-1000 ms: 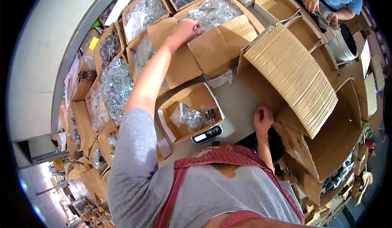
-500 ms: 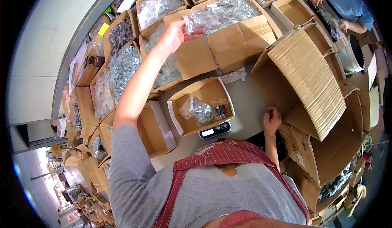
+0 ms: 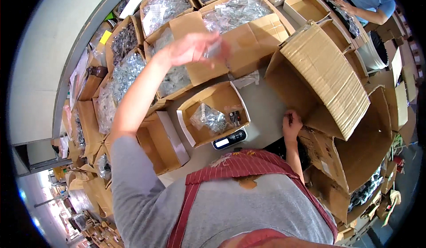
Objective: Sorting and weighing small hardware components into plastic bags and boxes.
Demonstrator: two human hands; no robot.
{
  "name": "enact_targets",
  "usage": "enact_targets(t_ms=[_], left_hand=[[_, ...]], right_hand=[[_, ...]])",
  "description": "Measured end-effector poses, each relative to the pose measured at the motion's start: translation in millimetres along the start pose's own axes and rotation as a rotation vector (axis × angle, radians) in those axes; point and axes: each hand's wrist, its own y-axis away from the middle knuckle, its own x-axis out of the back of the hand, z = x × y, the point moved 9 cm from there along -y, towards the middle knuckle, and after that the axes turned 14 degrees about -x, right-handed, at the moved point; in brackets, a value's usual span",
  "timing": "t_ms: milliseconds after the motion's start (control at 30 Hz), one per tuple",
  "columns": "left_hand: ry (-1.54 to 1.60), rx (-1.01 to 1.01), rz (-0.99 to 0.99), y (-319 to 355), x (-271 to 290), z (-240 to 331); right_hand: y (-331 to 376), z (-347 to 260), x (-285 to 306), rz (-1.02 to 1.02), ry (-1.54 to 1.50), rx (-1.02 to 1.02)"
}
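Small clear bag (image 3: 214,49) is held in the left hand (image 3: 191,48), raised in the air above the brown flaps of the large bag-filled carton (image 3: 239,12); the picture is blurred there, so the bag's contents cannot be told. Left hand: fingers are curled loosely, the bag seems pinched at the fingertips, grip not fully readable. Further left, a row of open cartons (image 3: 124,70) packed with clear bagged parts is seen along the wall. Below the raised hand, a small open box (image 3: 213,115) is seen resting on a digital scale (image 3: 229,138), with a few bags already lying inside it. To the right, the right hand (image 3: 291,124) is laid against the edge of a big tipped carton (image 3: 319,79), fingers bent; whether anything is held cannot be told. At far upper right, another person's hands (image 3: 337,1) are busy over other boxes.

Step judged: a bag picked from stock is being carried toward the box on the scale. Next move calls for the arm to be lowered and the bag released inside the box walls, clear of the scale display.
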Motion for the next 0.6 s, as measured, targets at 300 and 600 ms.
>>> enact_targets(t_ms=[300, 600], left_hand=[[-0.686, 0.467, -0.353, 12.9, 11.4, -14.4], [-0.962, -0.291, 0.47, -221.7, 219.4, 58.1]], right_hand=[[-0.9, 4.9, 1.8, -0.002, 0.079, -0.003], [7.0, 4.9, 2.2, 0.05, 0.09, 0.024]])
